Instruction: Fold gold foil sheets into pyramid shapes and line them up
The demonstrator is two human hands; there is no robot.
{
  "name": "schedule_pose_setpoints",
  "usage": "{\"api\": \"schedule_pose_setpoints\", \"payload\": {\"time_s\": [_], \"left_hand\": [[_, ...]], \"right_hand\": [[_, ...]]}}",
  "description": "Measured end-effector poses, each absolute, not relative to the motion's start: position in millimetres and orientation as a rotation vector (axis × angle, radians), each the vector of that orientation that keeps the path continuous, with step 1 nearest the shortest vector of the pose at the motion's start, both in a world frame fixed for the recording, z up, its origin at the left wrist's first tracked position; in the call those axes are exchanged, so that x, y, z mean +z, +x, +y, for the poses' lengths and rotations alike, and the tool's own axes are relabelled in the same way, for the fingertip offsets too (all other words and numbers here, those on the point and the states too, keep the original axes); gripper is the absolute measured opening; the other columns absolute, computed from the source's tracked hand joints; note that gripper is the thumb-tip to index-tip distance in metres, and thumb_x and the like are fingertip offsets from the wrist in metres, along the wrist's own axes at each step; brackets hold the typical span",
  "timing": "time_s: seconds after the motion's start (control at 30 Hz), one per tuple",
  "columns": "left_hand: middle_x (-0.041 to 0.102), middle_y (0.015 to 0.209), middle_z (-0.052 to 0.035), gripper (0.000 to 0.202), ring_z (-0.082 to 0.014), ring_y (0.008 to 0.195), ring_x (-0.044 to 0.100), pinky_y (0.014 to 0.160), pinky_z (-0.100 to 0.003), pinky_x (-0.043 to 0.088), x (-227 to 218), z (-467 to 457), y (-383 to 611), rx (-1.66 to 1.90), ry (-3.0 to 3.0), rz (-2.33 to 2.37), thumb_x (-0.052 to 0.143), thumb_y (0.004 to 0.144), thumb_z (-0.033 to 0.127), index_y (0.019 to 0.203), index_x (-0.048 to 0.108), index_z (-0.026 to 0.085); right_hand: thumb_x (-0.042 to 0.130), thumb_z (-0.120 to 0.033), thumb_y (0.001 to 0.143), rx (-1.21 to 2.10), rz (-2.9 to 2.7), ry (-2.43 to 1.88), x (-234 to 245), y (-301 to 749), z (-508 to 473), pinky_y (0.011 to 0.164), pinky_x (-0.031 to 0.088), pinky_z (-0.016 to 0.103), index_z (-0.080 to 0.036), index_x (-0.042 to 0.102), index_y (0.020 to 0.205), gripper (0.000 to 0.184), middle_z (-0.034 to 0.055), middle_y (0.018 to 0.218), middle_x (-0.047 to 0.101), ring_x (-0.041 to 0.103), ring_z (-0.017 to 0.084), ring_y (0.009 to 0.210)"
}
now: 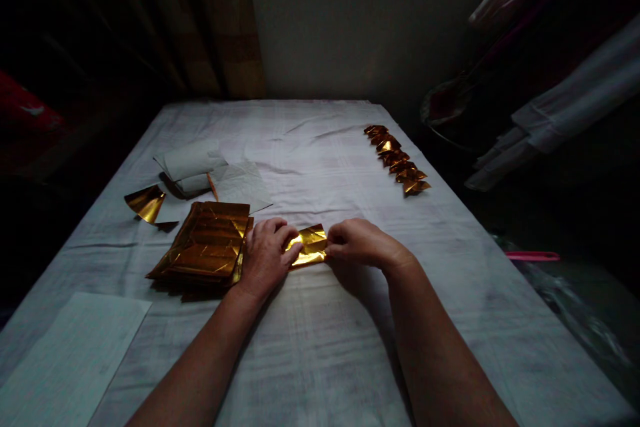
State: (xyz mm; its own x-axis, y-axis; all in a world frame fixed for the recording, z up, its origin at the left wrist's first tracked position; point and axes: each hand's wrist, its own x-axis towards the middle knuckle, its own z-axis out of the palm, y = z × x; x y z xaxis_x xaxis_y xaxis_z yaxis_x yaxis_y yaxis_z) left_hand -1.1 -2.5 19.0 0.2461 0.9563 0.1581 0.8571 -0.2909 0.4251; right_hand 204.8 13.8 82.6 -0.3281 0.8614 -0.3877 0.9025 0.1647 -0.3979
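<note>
The draped table [320,173] bears papers [75,360], a foil stack [210,237], folded pieces [399,161]

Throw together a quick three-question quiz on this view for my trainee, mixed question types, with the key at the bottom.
1. True or false: the right hand is closer to the thick stack of gold sheets than the left hand is.

2. Where is the row of folded gold pieces?
a) At the table's near left corner
b) Toward the table's far right side
c) Under the left hand

3. What lies between the two hands, with both touching it?

Key:
1. False; the left hand is right beside the stack.
2. b
3. A small, shiny gold piece, lying on the cloth-covered table.
</note>
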Motion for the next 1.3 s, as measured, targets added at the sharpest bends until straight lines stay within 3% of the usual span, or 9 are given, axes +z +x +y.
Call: {"api": "schedule_pose_setpoints", "payload": {"time_s": [0.23, 0.37, 0.5, 0.63, 0.83, 0.93, 1.1, 1.2, 1.3], "left_hand": [[0.064, 0.116, -0.0047, 0.012, -0.0272, 0.112, 0.053, 0.096, -0.045, 0.039, 18.8, -2.0, -0.6, 0.567, 2.282, 1.702, 0.067, 0.085, 0.032, 0.095, 0.069, 0.027], [0.064, 0.116, -0.0052, 0.012, -0.0272, 0.111, 0.053, 0.096, -0.045, 0.039, 18.6, -1.6, -0.5, 0.601, 2.279, 1.689, 0.066, 0.085, 0.033, 0.095, 0.07, 0.027], [0.064, 0.116, -0.0054, 0.013, -0.027, 0.111, 0.053, 0.097, -0.045, 0.039, 18.6, -1.5, -1.1, 0.599, 2.284, 1.681, 0.065, 0.086, 0.034, 0.095, 0.069, 0.027], [0.064, 0.115, -0.0046, 0.012, -0.0268, 0.111, 0.053, 0.097, -0.045, 0.039, 19.4, -2.3, -0.7, 0.594, 2.279, 1.67, 0.066, 0.085, 0.035, 0.094, 0.069, 0.028], [0.063, 0.116, -0.0049, 0.016, -0.0273, 0.112, 0.052, 0.097, -0.045, 0.039, 20.7, -4.5, 1.2, 0.557, 2.341, 1.68, 0.068, 0.083, 0.039, 0.094, 0.069, 0.028], [0.063, 0.116, -0.0054, 0.015, -0.0276, 0.112, 0.053, 0.096, -0.045, 0.039, 21.0, -4.0, 0.6, 0.547, 2.331, 1.674, 0.067, 0.084, 0.038, 0.094, 0.07, 0.027], [0.064, 0.114, -0.005, 0.016, -0.026, 0.112, 0.054, 0.097, -0.045, 0.039, 19.6, -0.8, -2.0, 0.576, 2.328, 1.662, 0.058, 0.09, 0.034, 0.095, 0.073, 0.029], [0.065, 0.114, -0.0047, 0.02, -0.0248, 0.11, 0.055, 0.096, -0.043, 0.04, 18.4, 0.8, -3.4, 0.582, 2.331, 1.662, 0.054, 0.092, 0.031, 0.097, 0.074, 0.03], [0.065, 0.115, -0.0046, 0.019, -0.025, 0.11, 0.055, 0.095, -0.043, 0.04, 16.8, 1.7, -5.3, 0.59, 2.327, 1.645, 0.056, 0.09, 0.03, 0.097, 0.074, 0.03]], "right_hand": [[0.043, -0.018, 0.096, -0.59, 2.654, 2.23, 37.1, 164.7, 9.4, 0.086, 0.043, 0.025, -0.019, 0.064, 0.119, 0.031, 0.0081, 0.113, 0.069, 0.062, 0.017, 0.1], [0.046, -0.031, 0.098, -0.27, 2.688, 2.123, 18.5, 167.3, 2.0, 0.096, 0.04, 0.034, -0.023, 0.065, 0.118, 0.029, 0.0109, 0.125, 0.063, 0.055, 0.024, 0.115], [0.052, -0.044, 0.095, -0.157, 2.605, 2.13, 13.2, 183.8, -6.4, 0.11, 0.028, 0.047, -0.021, 0.052, 0.139, 0.05, 0.0175, 0.151, 0.042, 0.034, 0.033, 0.14], [0.055, -0.058, 0.09, -0.211, 2.527, 2.074, 11.8, 196.5, -13.1, 0.114, 0.019, 0.052, -0.02, 0.042, 0.148, 0.07, 0.0199, 0.158, 0.031, 0.025, 0.035, 0.146], [0.057, -0.066, 0.085, -0.267, 2.533, 2.052, 13.5, 202.0, -14.0, 0.115, 0.018, 0.054, -0.016, 0.04, 0.149, 0.083, 0.0229, 0.158, 0.028, 0.023, 0.038, 0.147], [0.06, -0.062, 0.085, -0.213, 2.58, 2.117, 13.4, 201.7, -18.0, 0.115, 0.02, 0.054, -0.015, 0.041, 0.148, 0.081, 0.0229, 0.158, 0.029, 0.024, 0.038, 0.146], [0.055, -0.045, 0.094, -0.072, 2.846, 1.965, 17.5, 196.8, -43.1, 0.119, 0.012, 0.051, -0.019, 0.045, 0.146, 0.059, 0.0145, 0.158, 0.033, 0.023, 0.029, 0.148], [0.051, -0.042, 0.097, -0.186, 2.931, 1.744, 20.9, 192.7, -59.3, 0.12, 0.013, 0.051, -0.023, 0.051, 0.141, 0.048, 0.0097, 0.152, 0.045, 0.027, 0.027, 0.147], [0.049, -0.044, 0.098, -0.311, 2.916, 1.636, 21.8, 190.7, -66.8, 0.119, 0.016, 0.053, -0.024, 0.051, 0.141, 0.048, 0.0097, 0.151, 0.046, 0.034, 0.027, 0.144]]}}
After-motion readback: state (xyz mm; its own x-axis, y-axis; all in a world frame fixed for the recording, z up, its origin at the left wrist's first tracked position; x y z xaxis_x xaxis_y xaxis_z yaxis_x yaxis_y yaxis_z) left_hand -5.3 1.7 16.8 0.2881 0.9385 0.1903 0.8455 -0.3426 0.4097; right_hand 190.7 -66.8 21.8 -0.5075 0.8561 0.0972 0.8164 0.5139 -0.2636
